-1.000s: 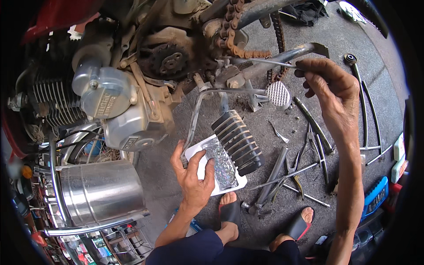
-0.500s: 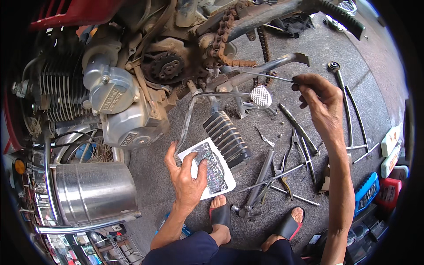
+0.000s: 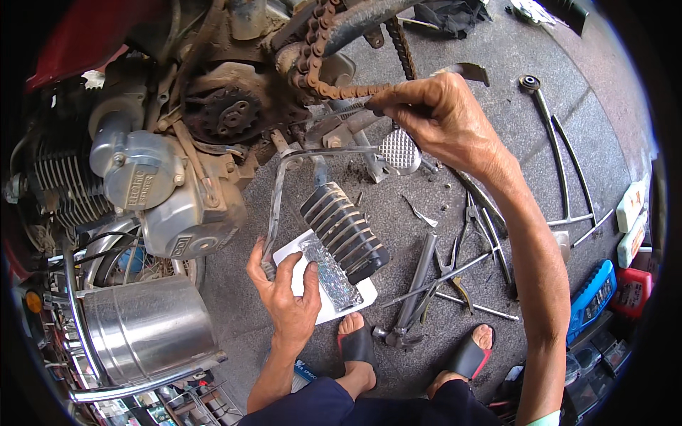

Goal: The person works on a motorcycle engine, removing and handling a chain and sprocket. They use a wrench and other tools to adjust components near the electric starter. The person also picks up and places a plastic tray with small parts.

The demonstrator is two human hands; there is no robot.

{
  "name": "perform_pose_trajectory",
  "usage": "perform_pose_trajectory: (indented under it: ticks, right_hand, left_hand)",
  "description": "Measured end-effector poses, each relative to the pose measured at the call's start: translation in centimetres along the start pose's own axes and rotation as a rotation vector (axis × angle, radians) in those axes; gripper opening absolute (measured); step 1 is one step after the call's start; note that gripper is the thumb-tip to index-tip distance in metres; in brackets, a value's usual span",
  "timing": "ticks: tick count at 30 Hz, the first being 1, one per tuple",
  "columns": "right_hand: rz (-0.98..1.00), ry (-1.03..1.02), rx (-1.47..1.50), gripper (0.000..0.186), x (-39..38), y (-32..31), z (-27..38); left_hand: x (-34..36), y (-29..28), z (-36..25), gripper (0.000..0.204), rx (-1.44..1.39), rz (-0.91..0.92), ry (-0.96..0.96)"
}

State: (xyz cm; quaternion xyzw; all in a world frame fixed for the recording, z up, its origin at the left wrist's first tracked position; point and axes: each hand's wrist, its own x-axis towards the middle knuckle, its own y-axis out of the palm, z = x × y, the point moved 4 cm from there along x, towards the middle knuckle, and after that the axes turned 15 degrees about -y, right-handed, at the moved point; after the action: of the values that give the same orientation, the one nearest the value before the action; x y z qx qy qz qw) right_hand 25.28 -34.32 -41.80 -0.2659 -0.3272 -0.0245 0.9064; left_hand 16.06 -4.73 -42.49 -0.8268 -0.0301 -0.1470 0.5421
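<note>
My left hand grips a white package with crinkled silver film beside the bent metal lever and ribbed black footrest. My right hand pinches a thin metal rod just below the rusty chain; the rod's far end, hard to make out, points toward the motorcycle's dark toothed sprocket. A textured metal pedal is under my right hand.
Engine and steel cylinder are at left. Pliers, a hammer, rods and a long wrench lie on the speckled floor. Blue and red cases stand at right, near my sandalled feet.
My right hand has moved left and upward with the rod, nearer the chain and sprocket. My left hand still holds the white package; the view has shifted slightly.
</note>
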Motion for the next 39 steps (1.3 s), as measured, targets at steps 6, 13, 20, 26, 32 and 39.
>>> perform_pose_trajectory:
  ticks: [6, 13, 20, 26, 32, 39]
  right_hand:
    - [-0.001, -0.007, 0.068, 0.021, 0.8, 0.2, -0.7]
    - [-0.052, -0.055, 0.098, 0.023, 1.2, 0.5, -1.5]
    - [0.061, -0.255, -0.17, 0.018, 1.1, 1.1, -0.5]
    - [-0.09, -0.454, -0.223, 0.015, 1.0, 1.5, 0.0]
    - [-0.264, -0.132, 0.214, 0.02, -0.8, 4.4, -1.5]
    - [-0.317, 0.163, 0.715, 0.024, -1.7, 5.1, -1.5]
  left_hand:
    - [0.2, -0.1, -0.5, 0.026, 0.021, -0.011, 0.01]
    - [0.3, 0.0, -0.4, 0.025, 0.053, -0.012, 0.027]
    - [0.3, 0.0, -0.3, 0.024, 0.042, -0.001, 0.016]
    - [0.3, -0.1, -0.3, 0.024, 0.039, 0.01, 0.014]
    - [0.4, -0.1, -0.5, 0.024, 0.027, 0.011, 0.021]
    - [0.4, -0.1, -0.5, 0.023, 0.037, 0.0, 0.017]
